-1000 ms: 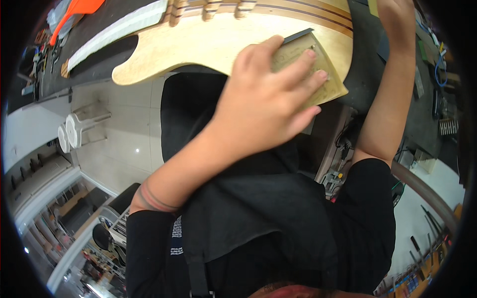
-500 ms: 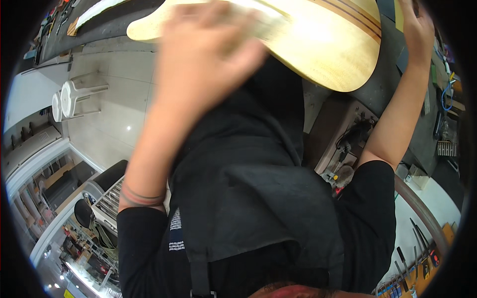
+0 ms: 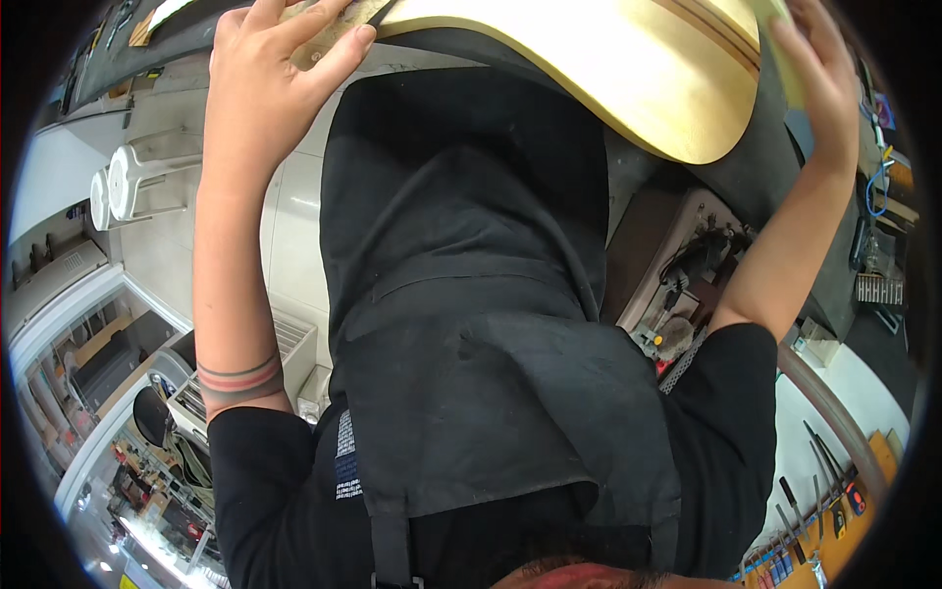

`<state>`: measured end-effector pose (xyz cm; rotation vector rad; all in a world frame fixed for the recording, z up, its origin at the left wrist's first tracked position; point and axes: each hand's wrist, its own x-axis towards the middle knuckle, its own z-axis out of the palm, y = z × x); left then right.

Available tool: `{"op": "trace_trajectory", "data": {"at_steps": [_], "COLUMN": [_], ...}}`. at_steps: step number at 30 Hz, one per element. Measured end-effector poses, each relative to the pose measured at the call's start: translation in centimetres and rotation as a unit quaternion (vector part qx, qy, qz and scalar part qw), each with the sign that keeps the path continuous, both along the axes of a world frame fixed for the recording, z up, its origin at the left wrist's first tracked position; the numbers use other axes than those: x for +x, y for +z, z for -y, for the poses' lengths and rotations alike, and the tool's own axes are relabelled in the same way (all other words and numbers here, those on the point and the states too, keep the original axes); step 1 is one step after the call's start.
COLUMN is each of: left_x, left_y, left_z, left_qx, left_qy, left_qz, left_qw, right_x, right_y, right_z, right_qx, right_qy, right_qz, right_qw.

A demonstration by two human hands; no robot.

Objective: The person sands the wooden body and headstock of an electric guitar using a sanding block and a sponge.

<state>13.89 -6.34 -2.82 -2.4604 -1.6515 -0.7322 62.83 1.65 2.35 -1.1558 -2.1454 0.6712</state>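
My left hand (image 3: 257, 103) rests over a tan sanding pad (image 3: 330, 39) with a dark edge, fingers curled onto it at the top left, beside the pale wooden guitar body (image 3: 599, 54); the pad is partly hidden. My right hand (image 3: 824, 93) is at the top right, beside the body's rounded, striped end. Its blurred fingers curl over a pale yellow item (image 3: 795, 83); what exactly they grip is unclear.
A dark workbench (image 3: 708, 187) runs under the guitar, with scattered tools at both ends. Below are a machine (image 3: 667, 285) in a brown case and white stools (image 3: 137, 182). A tool rack (image 3: 834, 520) is at the lower right, behind me.
My left hand has swept left and up with the pad from the body's right end. The guitar body sits higher and further right in view. My right hand has shifted slightly right.
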Motion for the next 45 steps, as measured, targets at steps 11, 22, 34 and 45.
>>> {"op": "trace_trajectory", "data": {"at_steps": [11, 22, 34, 45], "left_x": [-7.2, -14.1, -10.3, -4.9], "left_y": [0.7, -1.4, -3.7, -2.0], "left_z": [2.8, 2.4, 4.1, 5.4], "left_qx": [-0.046, -0.239, -0.247, -0.181], "left_qy": [0.099, -0.248, -0.344, -0.269], "left_qz": [0.734, 0.844, 0.875, 0.83], "left_qw": [0.67, 0.411, 0.237, 0.454], "right_x": [-16.3, -29.8, -7.0, -22.2], "right_y": [-3.5, -7.6, -2.0, -0.1], "right_z": [5.5, 1.3, 0.0, 2.5], "right_qx": [0.212, 0.307, 0.216, -0.143], "right_qy": [0.092, 0.104, -0.109, -0.067], "right_qz": [0.193, 0.124, 0.192, -0.228], "right_qw": [0.954, 0.938, 0.951, 0.961]}}
